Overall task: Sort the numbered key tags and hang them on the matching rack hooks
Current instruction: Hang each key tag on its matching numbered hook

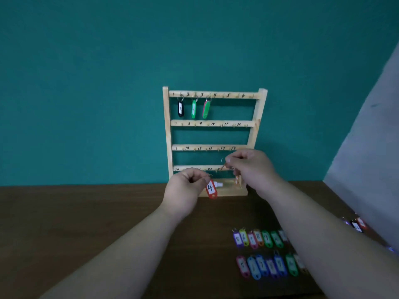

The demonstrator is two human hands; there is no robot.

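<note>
head, left hand [185, 190]: pinches the wire ring [209, 175] of the red plastic key tag marked 4 [211, 188], which dangles low before the pale wooden rack [167, 134].
head, right hand [252, 169]: pinches a second small metal ring [223, 160].
handling: likely light, stiff, free-swinging; best held by its ring.

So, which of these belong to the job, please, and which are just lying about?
Job: pale wooden rack; red plastic tag marked 4 in left hand; metal ring in right hand; rows of coloured tags.
Lying about: small white object on rack's base.
</note>
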